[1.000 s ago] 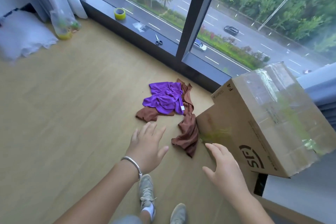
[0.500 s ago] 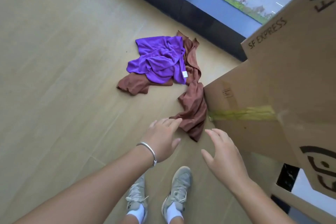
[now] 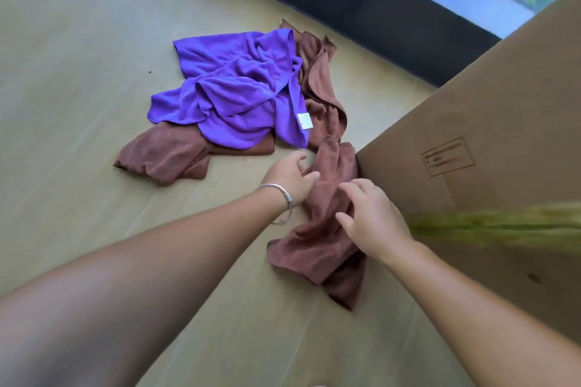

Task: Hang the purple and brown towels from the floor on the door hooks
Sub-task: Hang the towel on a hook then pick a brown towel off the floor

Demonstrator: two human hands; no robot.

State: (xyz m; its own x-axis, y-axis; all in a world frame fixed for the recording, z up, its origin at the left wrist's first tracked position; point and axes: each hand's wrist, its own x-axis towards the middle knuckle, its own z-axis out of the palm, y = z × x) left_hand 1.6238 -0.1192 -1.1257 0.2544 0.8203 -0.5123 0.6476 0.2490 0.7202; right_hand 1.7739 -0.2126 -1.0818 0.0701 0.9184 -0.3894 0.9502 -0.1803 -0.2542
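Pale wood floor (image 3: 78, 78) by window. Both hands over brown towel (image 3: 327, 229): left hand (image 3: 290, 177) and right hand (image 3: 371, 220) unclenched, grasping nothing. Purple towel (image 3: 239, 91) just beyond left fingers, atop brown. Gather both, clear of cardboard box (image 3: 471, 135).

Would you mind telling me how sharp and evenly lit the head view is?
Head view: soft daylight, faint shadows; purple towel and brown towel fairly sharp; cardboard box print smeared; wide-angle stretch swells the forearms at the bottom edge.
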